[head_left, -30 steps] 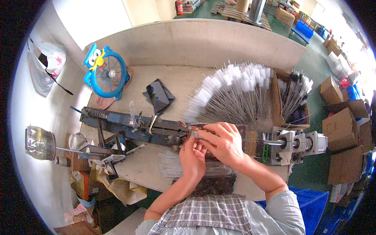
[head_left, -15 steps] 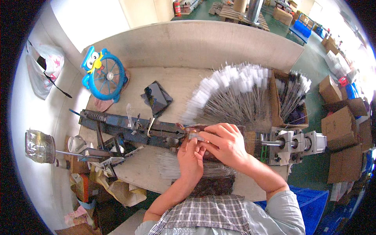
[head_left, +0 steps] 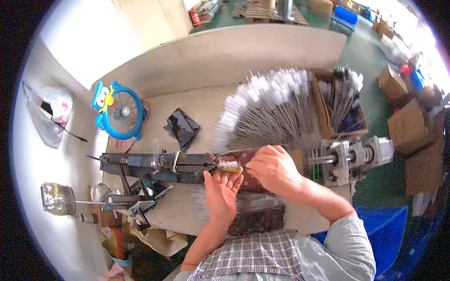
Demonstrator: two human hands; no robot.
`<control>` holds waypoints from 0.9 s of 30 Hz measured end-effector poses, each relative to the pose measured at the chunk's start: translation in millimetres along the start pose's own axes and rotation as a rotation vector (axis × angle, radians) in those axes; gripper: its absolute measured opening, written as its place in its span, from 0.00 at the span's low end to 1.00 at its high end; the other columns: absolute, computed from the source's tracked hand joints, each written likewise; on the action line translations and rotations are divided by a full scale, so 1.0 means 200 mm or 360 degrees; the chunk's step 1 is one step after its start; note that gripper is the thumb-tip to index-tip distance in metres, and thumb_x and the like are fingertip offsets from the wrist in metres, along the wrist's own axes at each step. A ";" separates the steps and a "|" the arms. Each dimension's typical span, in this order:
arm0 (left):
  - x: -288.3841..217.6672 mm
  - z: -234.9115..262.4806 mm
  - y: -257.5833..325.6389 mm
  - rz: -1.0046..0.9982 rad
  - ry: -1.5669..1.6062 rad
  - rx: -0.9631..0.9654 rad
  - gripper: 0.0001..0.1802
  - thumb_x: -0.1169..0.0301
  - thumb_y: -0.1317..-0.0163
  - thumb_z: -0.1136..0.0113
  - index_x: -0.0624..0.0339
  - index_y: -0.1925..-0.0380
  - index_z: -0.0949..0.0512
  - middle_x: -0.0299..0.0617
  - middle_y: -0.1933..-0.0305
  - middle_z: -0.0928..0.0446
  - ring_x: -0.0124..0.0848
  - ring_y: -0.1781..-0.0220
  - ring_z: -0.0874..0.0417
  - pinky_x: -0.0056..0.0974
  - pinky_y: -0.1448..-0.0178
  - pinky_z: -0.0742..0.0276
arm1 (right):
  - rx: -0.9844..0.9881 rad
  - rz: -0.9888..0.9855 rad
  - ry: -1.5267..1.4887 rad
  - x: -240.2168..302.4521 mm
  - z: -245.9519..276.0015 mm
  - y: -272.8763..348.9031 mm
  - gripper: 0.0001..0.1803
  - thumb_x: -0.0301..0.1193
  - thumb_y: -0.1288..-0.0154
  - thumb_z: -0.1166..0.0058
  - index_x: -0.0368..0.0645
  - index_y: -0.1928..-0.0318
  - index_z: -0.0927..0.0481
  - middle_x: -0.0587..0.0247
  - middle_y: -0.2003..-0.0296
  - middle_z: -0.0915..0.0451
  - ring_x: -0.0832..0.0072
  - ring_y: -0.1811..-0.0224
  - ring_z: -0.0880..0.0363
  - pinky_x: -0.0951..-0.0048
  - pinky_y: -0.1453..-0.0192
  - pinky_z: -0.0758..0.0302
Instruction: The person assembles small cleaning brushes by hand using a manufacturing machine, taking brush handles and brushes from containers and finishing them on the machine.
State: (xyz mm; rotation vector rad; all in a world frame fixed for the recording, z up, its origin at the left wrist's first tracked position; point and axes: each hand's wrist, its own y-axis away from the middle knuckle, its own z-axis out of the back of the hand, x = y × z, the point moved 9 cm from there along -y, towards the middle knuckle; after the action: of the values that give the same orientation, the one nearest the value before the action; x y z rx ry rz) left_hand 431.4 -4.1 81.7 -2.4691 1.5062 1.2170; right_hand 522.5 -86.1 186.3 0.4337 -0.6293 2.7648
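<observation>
Hands met at the jig's end: left hand point(head_left: 221, 189) pinched a small yellowish-white piece point(head_left: 228, 166) vs. the dark metal jig point(head_left: 154, 165); right hand point(head_left: 273, 169) fingers curled, tips now at that piece. Head view shifted since 1 s ago; grip unchanged, fitting appeared ongoing.

This is looking like a factory workshop: a metal machine point(head_left: 154, 165) is sitting on the workbench point(head_left: 197, 107), and cardboard boxes point(head_left: 407, 125) are standing on the green floor point(head_left: 375, 56).
</observation>
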 end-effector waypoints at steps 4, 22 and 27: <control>0.01 0.03 0.06 0.0029 -0.0293 -0.0024 0.29 0.51 0.33 0.60 0.62 0.40 0.41 0.49 0.38 0.37 0.36 0.40 0.32 0.39 0.41 0.34 | -0.0139 0.0033 -0.0433 -0.02 0.07 0.03 0.07 0.30 0.50 0.41 0.43 0.69 0.19 0.64 0.68 0.20 0.65 0.62 0.24 0.66 0.58 0.28; -1.11 1.90 0.73 -0.0931 -0.0159 -0.1737 0.25 0.42 0.47 0.42 0.54 0.71 0.25 0.30 0.77 0.27 0.22 0.78 0.30 0.26 0.75 0.34 | 0.1059 -0.0637 -0.0084 -0.23 -0.31 0.62 0.11 0.37 0.41 0.52 0.47 0.63 0.23 0.57 0.67 0.23 0.57 0.61 0.22 0.57 0.61 0.24; -0.80 1.78 0.58 -0.0877 -0.0055 -0.1253 0.18 0.52 0.41 0.48 0.55 0.70 0.25 0.35 0.73 0.25 0.30 0.71 0.25 0.33 0.66 0.28 | 0.0876 -0.0621 -0.0068 -0.28 -0.26 0.67 0.09 0.34 0.39 0.53 0.51 0.60 0.21 0.62 0.67 0.24 0.59 0.63 0.23 0.58 0.63 0.26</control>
State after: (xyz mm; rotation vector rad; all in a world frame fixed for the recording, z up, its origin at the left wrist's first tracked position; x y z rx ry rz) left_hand 88.9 186.8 -25.8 -2.9299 0.2507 1.9257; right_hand 518.8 -190.5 71.1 0.6468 0.2121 2.5119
